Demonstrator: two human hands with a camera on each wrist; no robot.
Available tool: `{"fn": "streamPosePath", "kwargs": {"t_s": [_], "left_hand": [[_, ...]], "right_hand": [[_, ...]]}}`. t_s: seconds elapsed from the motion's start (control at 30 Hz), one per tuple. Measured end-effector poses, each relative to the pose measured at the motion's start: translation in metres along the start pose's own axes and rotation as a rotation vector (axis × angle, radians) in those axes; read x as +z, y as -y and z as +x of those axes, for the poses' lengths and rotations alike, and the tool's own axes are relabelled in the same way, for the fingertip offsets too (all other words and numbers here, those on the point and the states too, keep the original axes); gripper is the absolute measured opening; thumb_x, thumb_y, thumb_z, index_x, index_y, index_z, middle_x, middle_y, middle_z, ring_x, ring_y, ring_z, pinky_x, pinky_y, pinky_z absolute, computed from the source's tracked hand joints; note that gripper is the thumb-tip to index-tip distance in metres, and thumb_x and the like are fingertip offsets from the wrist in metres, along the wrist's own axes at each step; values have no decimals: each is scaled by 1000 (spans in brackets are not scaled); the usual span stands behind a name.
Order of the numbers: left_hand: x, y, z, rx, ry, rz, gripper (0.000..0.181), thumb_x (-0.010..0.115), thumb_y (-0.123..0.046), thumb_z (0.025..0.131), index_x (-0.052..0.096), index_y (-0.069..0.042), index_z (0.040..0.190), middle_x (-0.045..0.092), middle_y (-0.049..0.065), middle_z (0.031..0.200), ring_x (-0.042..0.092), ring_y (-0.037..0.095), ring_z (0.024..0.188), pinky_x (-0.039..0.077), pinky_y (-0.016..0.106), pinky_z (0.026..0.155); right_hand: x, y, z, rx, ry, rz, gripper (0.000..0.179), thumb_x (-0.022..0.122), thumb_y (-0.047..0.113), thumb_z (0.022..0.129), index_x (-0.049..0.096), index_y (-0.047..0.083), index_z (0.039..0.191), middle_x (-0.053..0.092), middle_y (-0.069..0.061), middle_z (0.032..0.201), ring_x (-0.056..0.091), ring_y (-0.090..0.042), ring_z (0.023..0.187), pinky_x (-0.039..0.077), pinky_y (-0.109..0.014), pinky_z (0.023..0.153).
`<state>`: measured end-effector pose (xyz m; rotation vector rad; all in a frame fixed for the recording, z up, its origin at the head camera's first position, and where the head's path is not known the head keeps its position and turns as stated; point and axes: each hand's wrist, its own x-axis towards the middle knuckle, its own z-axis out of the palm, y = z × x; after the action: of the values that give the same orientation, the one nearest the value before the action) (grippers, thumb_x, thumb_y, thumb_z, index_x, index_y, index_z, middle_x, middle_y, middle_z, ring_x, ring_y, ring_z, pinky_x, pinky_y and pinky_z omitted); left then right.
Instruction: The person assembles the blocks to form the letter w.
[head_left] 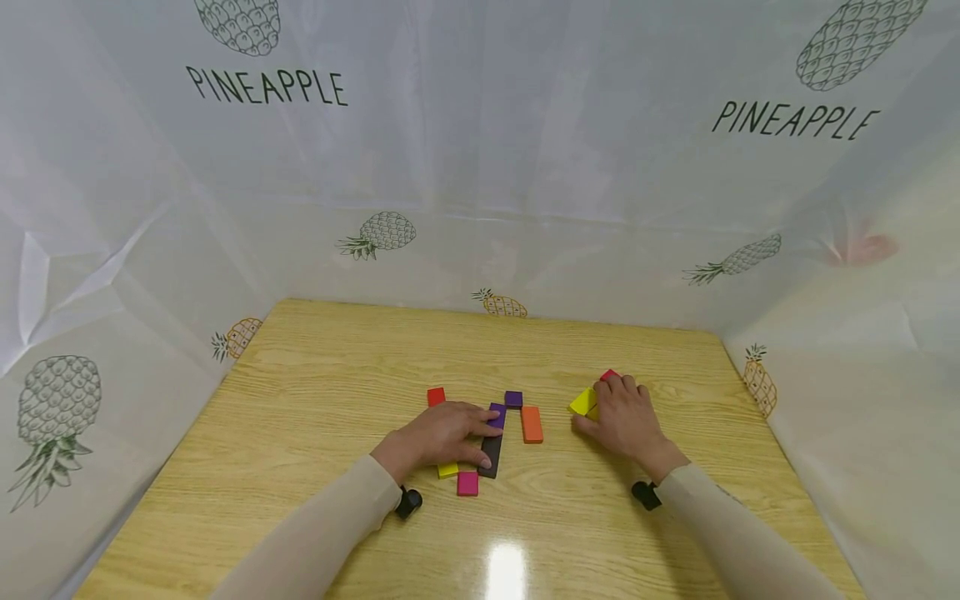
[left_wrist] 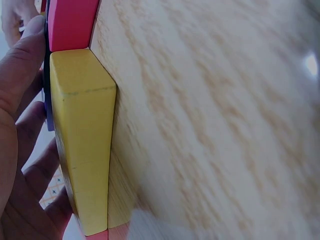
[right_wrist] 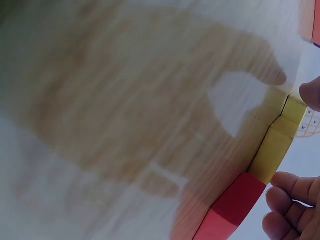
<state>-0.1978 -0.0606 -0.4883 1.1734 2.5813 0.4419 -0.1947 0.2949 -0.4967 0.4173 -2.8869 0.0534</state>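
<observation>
- Pineapple-print sheeting (head_left: pixel 480 167) surrounds my wooden worktop (head_left: pixel 360 350).
- My left hand's (head_left: pixel 448 432) fingers spread wide onto a purple block (head_left: pixel 501 407) and black block (head_left: pixel 492 450) at three o'clock.
- My right hand's (head_left: pixel 626 418) fingers bend about yellow blocks (head_left: pixel 582 401) at ten o'clock; whether they grip, I cannot tell.
- Around my left hand: red block (head_left: pixel 436 397), eleven o'clock; pink block (head_left: pixel 467 484), five; orange block (head_left: pixel 532 425), three.
</observation>
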Motion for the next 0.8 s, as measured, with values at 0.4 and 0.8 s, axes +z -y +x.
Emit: {"fn": "streamPosePath", "kwargs": {"t_s": [0.4,0.8], "left_hand": [[1,0,1,-6,-4,4,62,69,-58,96,60,-31,152,42,-12,167,41,25,154,34,47,127],[0,-1,2,-18,-4,10,61,71,-55,97,61,-30,151,43,-11,167,42,24,154,34,46,127]], "right_hand": [[1,-2,3,5,24,46,55,74,51,89,65,-1,106,59,-16,101,52,-37,95,43,-49,79],[-6,10,1,-171,-13,91,60,79,43,86,66,-3,121,63,-17,115,55,-37,110,50,-55,92]]}}
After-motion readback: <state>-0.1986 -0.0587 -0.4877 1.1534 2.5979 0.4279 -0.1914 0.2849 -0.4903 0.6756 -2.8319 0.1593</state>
